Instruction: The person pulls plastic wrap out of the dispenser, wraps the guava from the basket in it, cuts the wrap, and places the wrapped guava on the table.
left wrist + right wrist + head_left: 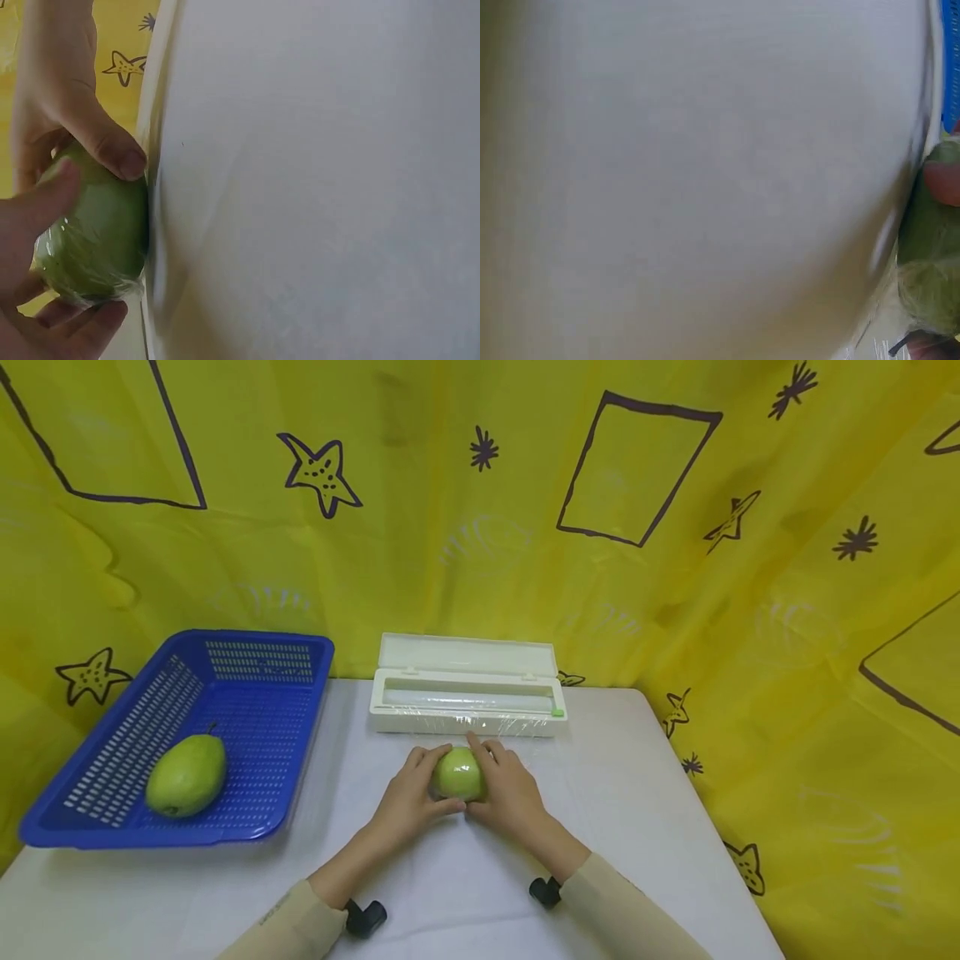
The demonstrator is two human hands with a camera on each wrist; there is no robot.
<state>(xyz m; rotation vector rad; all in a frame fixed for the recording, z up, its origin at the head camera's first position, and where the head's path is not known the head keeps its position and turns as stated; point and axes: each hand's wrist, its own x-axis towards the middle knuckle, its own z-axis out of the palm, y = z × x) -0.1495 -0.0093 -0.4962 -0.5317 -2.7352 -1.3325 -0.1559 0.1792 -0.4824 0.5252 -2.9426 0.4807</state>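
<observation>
Between both hands, just in front of the film box, is a green pear (pixel 459 774) covered in shiny clear plastic wrap (pixel 97 289). My left hand (pixel 411 789) grips its left side, with the thumb across the near face and fingers curled around the far end in the left wrist view. From the other side my right hand (pixel 508 783) holds it, thumb low and fingers over the top. Gathered film and a dark stem (pixel 901 343) show at one end in the right wrist view.
A white cling film box (pixel 468 724) with its lid raised stands at the back, a film roll (pixel 465 699) inside. To the left, a blue plastic basket (pixel 262 710) holds another green pear (pixel 186 775). A yellow curtain (pixel 420 568) hangs behind the white-covered table (pixel 622 827).
</observation>
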